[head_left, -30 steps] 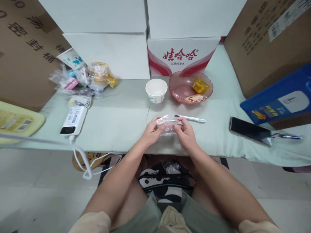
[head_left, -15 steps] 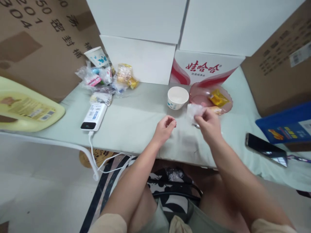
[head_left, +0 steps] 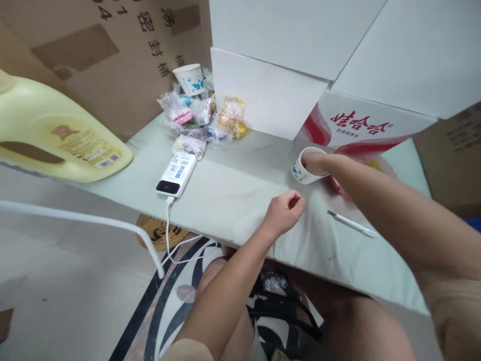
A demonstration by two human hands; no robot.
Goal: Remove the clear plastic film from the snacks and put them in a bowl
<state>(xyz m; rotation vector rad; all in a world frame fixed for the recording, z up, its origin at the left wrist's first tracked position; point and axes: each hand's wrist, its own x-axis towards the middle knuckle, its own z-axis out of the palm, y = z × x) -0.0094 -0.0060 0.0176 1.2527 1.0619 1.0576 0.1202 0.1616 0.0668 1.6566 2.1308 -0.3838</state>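
My right hand [head_left: 315, 163] reaches down into a white paper cup [head_left: 298, 173] with a blue leaf print, which stands tilted a little. Its fingers are hidden inside the cup, so I cannot see what they hold. Over the table's front half, my left hand [head_left: 284, 213] hovers with thumb and fingers curled together, nothing visible in them. A slim white tool with a dark tip [head_left: 351, 223] lies on the cloth below my right forearm. Behind that forearm, a pink dish [head_left: 338, 188] and a yellow packet [head_left: 374, 164] are mostly covered.
A white power bank [head_left: 176, 174] with a cable lies at the left. Behind it are wrapped snacks [head_left: 188, 113] and another paper cup [head_left: 191, 80]. A yellow jug [head_left: 71, 130] stands at the far left. White boxes [head_left: 266, 90] line the back.
My right hand has moved from beside the dish into the cup, and the white wrapper it held is out of sight. The view has shifted left. The slim tool now shows.
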